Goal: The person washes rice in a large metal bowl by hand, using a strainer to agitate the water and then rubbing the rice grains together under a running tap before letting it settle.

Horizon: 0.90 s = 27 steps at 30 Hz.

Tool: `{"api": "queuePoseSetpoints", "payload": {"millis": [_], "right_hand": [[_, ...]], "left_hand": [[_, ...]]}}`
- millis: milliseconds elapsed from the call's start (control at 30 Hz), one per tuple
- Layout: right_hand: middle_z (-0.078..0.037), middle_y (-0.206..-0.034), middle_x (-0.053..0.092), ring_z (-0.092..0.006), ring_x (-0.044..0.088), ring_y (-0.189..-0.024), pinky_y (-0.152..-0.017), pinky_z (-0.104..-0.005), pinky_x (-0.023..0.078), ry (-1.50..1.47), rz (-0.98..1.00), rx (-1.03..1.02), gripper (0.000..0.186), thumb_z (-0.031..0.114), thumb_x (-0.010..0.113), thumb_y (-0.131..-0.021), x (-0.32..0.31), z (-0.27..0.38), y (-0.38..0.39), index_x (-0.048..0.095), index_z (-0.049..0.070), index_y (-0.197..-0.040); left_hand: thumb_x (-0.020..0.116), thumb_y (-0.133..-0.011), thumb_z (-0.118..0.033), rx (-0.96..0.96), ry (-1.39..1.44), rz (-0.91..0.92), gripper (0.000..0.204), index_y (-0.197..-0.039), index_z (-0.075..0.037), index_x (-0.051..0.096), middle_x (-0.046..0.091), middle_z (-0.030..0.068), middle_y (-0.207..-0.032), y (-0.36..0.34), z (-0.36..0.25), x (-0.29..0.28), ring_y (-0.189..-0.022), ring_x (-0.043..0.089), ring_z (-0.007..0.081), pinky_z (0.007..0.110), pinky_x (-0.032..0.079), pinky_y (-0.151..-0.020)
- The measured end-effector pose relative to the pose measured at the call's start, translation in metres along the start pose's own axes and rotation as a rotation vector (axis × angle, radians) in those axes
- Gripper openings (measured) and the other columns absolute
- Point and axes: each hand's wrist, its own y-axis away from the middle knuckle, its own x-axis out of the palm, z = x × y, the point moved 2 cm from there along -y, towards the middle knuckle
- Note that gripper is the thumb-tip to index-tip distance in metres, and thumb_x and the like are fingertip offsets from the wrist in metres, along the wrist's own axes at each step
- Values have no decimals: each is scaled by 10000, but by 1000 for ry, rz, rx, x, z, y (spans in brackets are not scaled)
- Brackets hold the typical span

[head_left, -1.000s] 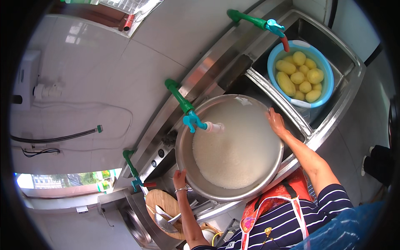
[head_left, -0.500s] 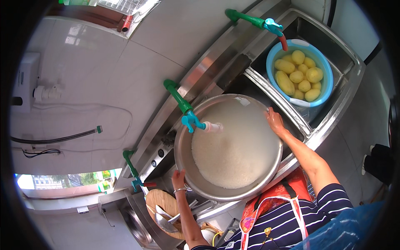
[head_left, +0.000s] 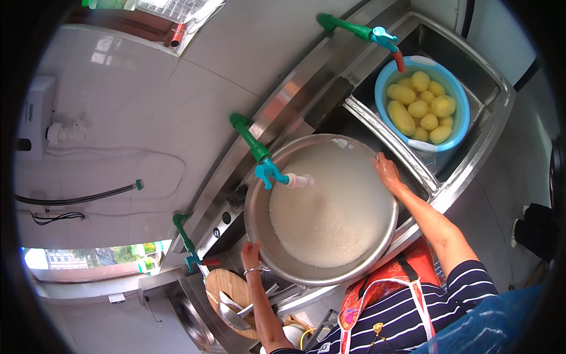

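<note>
A large round metal basin (head_left: 254, 207) rests over the sink, holding white rice (head_left: 321, 227) under cloudy water. My left hand (head_left: 250, 256) grips the basin's near left side, by a handle, with a bracelet on the wrist. On the right rim, my right hand (head_left: 387, 171) is closed round the edge, its fingertips partly hidden. A green pipe with a blue tap (head_left: 270, 169) reaches over the basin, and its pale nozzle points at the water.
A blue tub (head_left: 463, 121) of peeled potatoes in water stands in the right sink bay, under another tap (head_left: 384, 39). A round wooden board (head_left: 223, 283) with a cleaver (head_left: 233, 317) lies at lower left. Someone's dark-clothed legs (head_left: 535, 231) show at far right.
The whole view has shifted very slightly. Both hands keep their hold on the basin, and nothing else has visibly moved.
</note>
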Motion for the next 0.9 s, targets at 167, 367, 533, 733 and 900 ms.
{"api": "queuePoseSetpoints", "payload": {"millis": [167,367,533,733,900], "right_hand": [[-254,-634,524,-406,520,-637,-569,-489,385,-6,11,11,251,251,428,-797,1,-3,-1,388,9,-850],[-267,-667,528,-420,520,-667,-600,-498,393,20,44,83,248,268,421,-791,7,-2,-1,406,35,-873],[-268,-661,530,-423,524,-649,-591,-498,401,-15,70,110,231,238,400,-789,-3,2,2,412,18,-859],[-269,-639,512,-406,521,-664,-535,-473,393,-121,44,84,230,232,413,-786,0,2,2,380,12,-848],[-245,-654,525,-402,521,-656,-550,-479,378,-109,38,37,231,243,416,-794,3,0,3,372,17,-818]], "left_hand": [[605,-697,-189,-25,-6,32,289,-545,-69,391,350,-56,-463,-1,-2,-1,-411,307,30,210,233,-339],[614,-693,-151,-44,48,43,139,-670,-67,506,450,-29,-544,-11,19,-12,-453,411,60,196,331,-354],[601,-699,-163,-27,61,43,165,-659,-31,511,427,-41,-530,-16,25,-7,-480,355,47,207,286,-401],[585,-699,-116,69,13,109,119,-681,-42,494,473,-10,-580,-31,51,-18,-495,415,73,209,333,-409],[588,-692,-112,36,22,85,139,-686,-13,490,529,47,-654,-26,32,-15,-567,457,110,234,386,-480]]}}
